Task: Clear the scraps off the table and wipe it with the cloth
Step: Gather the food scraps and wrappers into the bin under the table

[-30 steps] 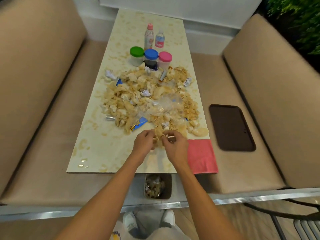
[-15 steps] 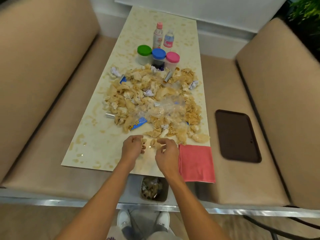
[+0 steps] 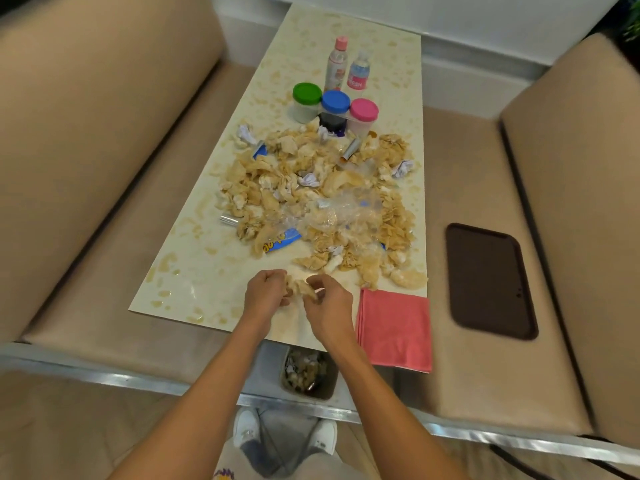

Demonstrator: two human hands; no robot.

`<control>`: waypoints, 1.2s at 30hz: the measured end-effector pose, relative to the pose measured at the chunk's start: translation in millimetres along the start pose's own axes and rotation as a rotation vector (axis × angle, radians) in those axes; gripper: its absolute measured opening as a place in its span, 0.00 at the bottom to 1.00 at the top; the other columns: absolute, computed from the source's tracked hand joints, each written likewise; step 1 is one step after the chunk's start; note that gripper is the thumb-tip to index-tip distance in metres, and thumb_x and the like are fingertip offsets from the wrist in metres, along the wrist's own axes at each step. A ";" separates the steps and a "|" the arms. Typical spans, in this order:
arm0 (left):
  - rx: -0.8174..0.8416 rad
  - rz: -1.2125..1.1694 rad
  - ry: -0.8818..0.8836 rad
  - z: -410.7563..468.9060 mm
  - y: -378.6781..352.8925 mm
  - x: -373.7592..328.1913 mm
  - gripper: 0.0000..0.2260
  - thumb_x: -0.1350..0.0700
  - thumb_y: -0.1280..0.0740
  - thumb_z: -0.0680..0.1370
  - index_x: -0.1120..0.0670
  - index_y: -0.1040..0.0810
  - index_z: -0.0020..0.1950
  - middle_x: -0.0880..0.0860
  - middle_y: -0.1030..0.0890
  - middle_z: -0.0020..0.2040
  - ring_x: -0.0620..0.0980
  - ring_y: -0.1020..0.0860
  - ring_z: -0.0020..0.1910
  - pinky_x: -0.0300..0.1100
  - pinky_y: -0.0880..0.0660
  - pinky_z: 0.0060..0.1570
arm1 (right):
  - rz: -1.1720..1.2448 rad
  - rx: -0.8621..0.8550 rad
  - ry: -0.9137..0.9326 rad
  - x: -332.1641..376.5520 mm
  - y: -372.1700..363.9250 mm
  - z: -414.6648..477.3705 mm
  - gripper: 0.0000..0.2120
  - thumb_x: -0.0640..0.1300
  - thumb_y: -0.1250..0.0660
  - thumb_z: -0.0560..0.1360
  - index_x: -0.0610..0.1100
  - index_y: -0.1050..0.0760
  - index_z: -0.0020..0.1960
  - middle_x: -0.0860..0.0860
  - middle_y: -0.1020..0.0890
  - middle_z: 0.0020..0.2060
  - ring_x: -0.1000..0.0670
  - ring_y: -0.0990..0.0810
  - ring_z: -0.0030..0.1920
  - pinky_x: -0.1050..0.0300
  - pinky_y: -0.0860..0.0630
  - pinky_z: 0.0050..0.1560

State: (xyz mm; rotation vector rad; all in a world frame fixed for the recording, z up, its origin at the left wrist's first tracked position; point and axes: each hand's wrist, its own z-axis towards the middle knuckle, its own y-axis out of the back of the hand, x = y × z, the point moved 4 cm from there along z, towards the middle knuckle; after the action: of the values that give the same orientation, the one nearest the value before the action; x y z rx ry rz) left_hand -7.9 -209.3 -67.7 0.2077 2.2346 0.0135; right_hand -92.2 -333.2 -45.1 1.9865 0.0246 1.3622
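Note:
A wide heap of beige cracker scraps point(image 3: 311, 188), crumpled paper, clear plastic and blue wrappers covers the middle of the pale table point(image 3: 194, 271). Close to the table's near edge, my left hand point(image 3: 265, 291) and my right hand point(image 3: 327, 306) are cupped together, fingers curled round a small clump of scraps point(image 3: 301, 287) held between them. A folded pink cloth point(image 3: 394, 327) lies flat at the near right corner, just right of my right hand. Below the table edge stands a small bin point(image 3: 308, 375) holding scraps.
Three jars with a green lid point(image 3: 306, 93), a blue lid point(image 3: 335, 101) and a pink lid point(image 3: 363, 109) stand behind the heap, with two small bottles point(image 3: 346, 69) farther back. A dark tray point(image 3: 488, 280) lies on the right bench seat. Padded benches flank the table.
Both hands have drawn back from the heap's front edge toward the table's near edge, carrying a clump of scraps. The camera has shifted a little.

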 end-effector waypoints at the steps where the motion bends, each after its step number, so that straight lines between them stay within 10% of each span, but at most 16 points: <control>1: 0.010 -0.017 0.012 -0.1 -2.2 1.1 0.08 0.57 0.36 0.83 0.57 0.18 0.57 0.57 0.15 0.51 0.56 0.15 0.45 0.53 0.16 0.48 | 0.048 -0.013 0.004 3.2 0.1 -2.4 0.11 0.35 0.28 0.76 0.44 0.18 0.57 0.54 0.18 0.45 0.60 0.22 0.38 0.69 0.28 0.41; 12: 0.017 -0.108 0.022 -1.6 -10.2 0.5 0.09 0.57 0.34 0.83 0.61 0.23 0.45 0.55 0.25 0.32 0.49 0.23 0.29 0.39 0.25 0.31 | 0.168 0.104 0.034 19.6 -12.8 -17.1 0.21 0.32 0.36 0.76 0.47 0.17 0.64 0.54 0.15 0.56 0.58 0.18 0.56 0.70 0.24 0.55; 17: -0.005 -0.102 0.013 4.2 -5.3 -4.1 0.08 0.56 0.34 0.84 0.60 0.20 0.55 0.56 0.19 0.41 0.53 0.21 0.35 0.47 0.21 0.38 | 0.162 -0.043 -0.001 12.4 8.7 0.1 0.17 0.30 0.37 0.76 0.46 0.15 0.55 0.57 0.15 0.51 0.62 0.19 0.50 0.70 0.26 0.52; 25: 0.020 -0.055 0.018 10.3 -3.3 -11.4 0.08 0.54 0.33 0.83 0.59 0.20 0.56 0.55 0.18 0.42 0.52 0.23 0.34 0.45 0.26 0.34 | -0.139 -0.091 -0.018 -9.9 21.4 48.9 0.20 0.39 0.29 0.79 0.44 0.24 0.70 0.45 0.27 0.60 0.46 0.27 0.59 0.54 0.29 0.65; 33: 0.051 -0.043 0.015 16.9 -1.7 -16.6 0.07 0.54 0.32 0.84 0.58 0.21 0.55 0.55 0.17 0.43 0.52 0.20 0.36 0.45 0.24 0.35 | -0.154 -0.099 -0.046 -14.8 14.2 49.9 0.17 0.34 0.27 0.75 0.47 0.21 0.61 0.46 0.25 0.56 0.46 0.22 0.53 0.49 0.21 0.57; 36: 0.067 -0.052 0.014 19.0 -2.8 -17.5 0.06 0.54 0.33 0.84 0.57 0.21 0.54 0.55 0.17 0.44 0.53 0.19 0.37 0.47 0.23 0.36 | -0.136 -0.102 -0.065 -17.5 13.2 40.0 0.15 0.33 0.27 0.73 0.47 0.20 0.56 0.46 0.25 0.54 0.47 0.22 0.50 0.63 0.26 0.48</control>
State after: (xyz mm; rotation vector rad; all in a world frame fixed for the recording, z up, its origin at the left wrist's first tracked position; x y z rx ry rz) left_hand 17.2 -216.0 -66.2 0.1865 2.2557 -0.0882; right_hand -72.0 -371.6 -59.2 1.9069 0.0585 1.1890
